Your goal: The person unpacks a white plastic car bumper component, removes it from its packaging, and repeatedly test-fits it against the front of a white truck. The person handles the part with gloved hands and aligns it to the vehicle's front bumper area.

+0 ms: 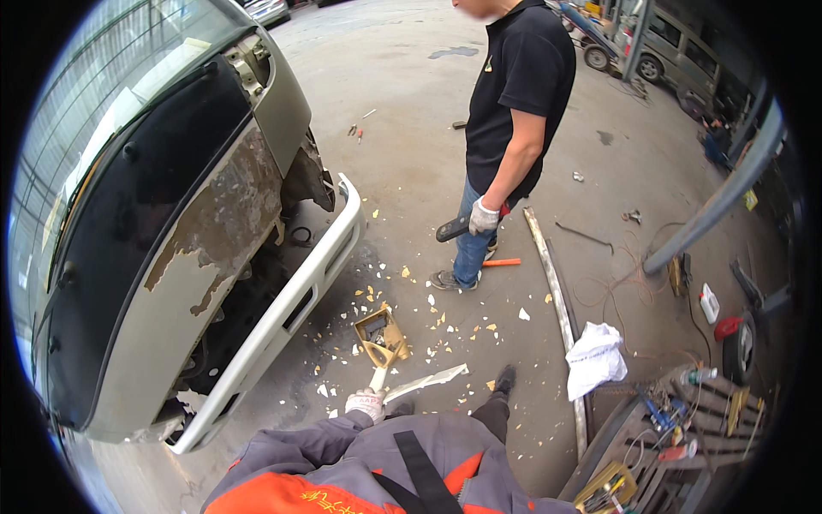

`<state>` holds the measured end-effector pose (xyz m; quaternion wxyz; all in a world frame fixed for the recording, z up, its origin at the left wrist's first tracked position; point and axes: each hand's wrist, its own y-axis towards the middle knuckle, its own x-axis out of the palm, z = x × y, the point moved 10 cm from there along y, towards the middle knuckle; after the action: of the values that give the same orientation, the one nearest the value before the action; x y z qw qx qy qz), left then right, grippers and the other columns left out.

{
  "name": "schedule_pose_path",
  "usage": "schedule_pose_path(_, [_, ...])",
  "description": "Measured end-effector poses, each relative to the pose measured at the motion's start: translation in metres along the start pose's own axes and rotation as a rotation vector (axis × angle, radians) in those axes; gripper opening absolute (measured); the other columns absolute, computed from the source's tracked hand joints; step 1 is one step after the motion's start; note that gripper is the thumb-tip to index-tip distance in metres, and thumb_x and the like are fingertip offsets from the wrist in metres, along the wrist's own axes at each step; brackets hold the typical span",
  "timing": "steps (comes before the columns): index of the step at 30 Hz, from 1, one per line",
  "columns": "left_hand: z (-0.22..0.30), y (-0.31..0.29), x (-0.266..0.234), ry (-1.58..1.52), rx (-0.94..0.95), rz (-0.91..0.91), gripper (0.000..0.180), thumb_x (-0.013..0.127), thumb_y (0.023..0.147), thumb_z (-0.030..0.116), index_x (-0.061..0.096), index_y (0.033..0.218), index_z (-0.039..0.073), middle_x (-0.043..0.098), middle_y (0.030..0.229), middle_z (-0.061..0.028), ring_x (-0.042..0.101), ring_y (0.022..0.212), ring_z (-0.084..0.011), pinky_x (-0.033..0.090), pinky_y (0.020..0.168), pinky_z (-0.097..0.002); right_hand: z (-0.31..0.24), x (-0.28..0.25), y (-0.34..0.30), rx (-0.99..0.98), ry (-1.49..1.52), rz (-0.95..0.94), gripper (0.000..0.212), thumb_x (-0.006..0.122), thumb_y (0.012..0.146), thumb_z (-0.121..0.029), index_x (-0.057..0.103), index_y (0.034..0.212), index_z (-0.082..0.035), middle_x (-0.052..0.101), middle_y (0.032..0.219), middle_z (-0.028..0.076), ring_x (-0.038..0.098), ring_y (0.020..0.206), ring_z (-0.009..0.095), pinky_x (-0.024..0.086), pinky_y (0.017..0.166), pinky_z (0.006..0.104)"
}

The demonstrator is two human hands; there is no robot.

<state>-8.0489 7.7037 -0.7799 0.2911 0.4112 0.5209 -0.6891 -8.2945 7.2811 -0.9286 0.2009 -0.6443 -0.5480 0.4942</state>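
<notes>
Gripping the pale stem (378, 377) of the yellow scoop (392, 343) with the gloved left hand (366, 404), with fingers curled round; cannot tell about the right hand, out of view. Find the yellow scoop just right of the white bumper (255, 360), among flakes (442, 318). Best held low and level, mouth up, to avoid spilling the dark pieces (374, 328) inside, too small to identify. See, well right of the bumper, a yellow tray (622, 473) of small tools (613, 491) and a white jug (709, 304) of unseen contents.
</notes>
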Motion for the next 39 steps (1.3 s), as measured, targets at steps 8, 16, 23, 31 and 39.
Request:
schedule_pose_path(8, [0.13, -0.031, -0.026, -0.078, -0.409, 0.035, 0.05, 0.065, 0.086, 0.033, 0.057, 0.135, 0.026, 0.066, 0.116, -0.0091, 0.066, 0.108, -0.0298, 0.053, 0.087, -0.0473, -0.036, -0.183, 0.1, -0.027, -0.494, -0.342, 0.049, 0.063, 0.091, -0.039, 0.067, 0.131, -0.01, 0.064, 0.135, 0.016, 0.06, 0.125, 0.034, 0.048, 0.104, 0.0431])
schedule_pose_path(16, [0.201, -0.045, 0.024, -0.361, -0.763, -0.079, 0.05, 0.065, 0.088, 0.043, 0.058, 0.135, 0.026, 0.065, 0.121, -0.0164, 0.065, 0.113, -0.0375, 0.053, 0.092, -0.0521, -0.103, -0.286, 0.185, -0.07, -1.362, -0.78, 0.052, 0.064, 0.09, -0.04, 0.066, 0.134, -0.011, 0.063, 0.139, 0.015, 0.058, 0.129, 0.033, 0.046, 0.108, 0.0433])
schedule_pose_path(23, [0.19, -0.036, 0.064, -0.444, -0.895, -0.305, 0.052, 0.06, 0.09, 0.047, 0.061, 0.133, 0.017, 0.067, 0.123, -0.0218, 0.067, 0.112, -0.0387, 0.053, 0.099, -0.0506, -0.421, -0.302, 0.297, -0.609, -1.271, -0.255, 0.052, 0.046, 0.098, -0.046, 0.071, 0.121, -0.007, 0.067, 0.127, 0.02, 0.064, 0.117, 0.036, 0.052, 0.097, 0.0479])
schedule_pose_path(31, [0.185, 0.073, 0.072, -0.507, -0.826, -0.503, 0.046, 0.057, 0.088, 0.028, 0.068, 0.128, 0.008, 0.066, 0.133, -0.019, 0.063, 0.125, -0.0324, 0.049, 0.107, -0.043, -0.501, -0.324, 0.203, -0.793, -0.669, -0.236, 0.048, 0.058, 0.095, -0.051, 0.07, 0.123, -0.013, 0.07, 0.121, 0.018, 0.064, 0.117, 0.037, 0.05, 0.101, 0.0435])
schedule_pose_path(39, [0.237, 0.128, 0.012, -0.623, -0.979, -0.434, 0.049, 0.05, 0.091, 0.024, 0.063, 0.134, 0.005, 0.061, 0.139, -0.0184, 0.058, 0.131, -0.031, 0.045, 0.111, -0.0415, -0.272, -0.42, 0.472, -0.331, -1.339, -0.449, 0.042, 0.05, 0.1, -0.033, 0.08, 0.095, -0.004, 0.077, 0.093, 0.014, 0.075, 0.088, 0.025, 0.057, 0.078, 0.0384])
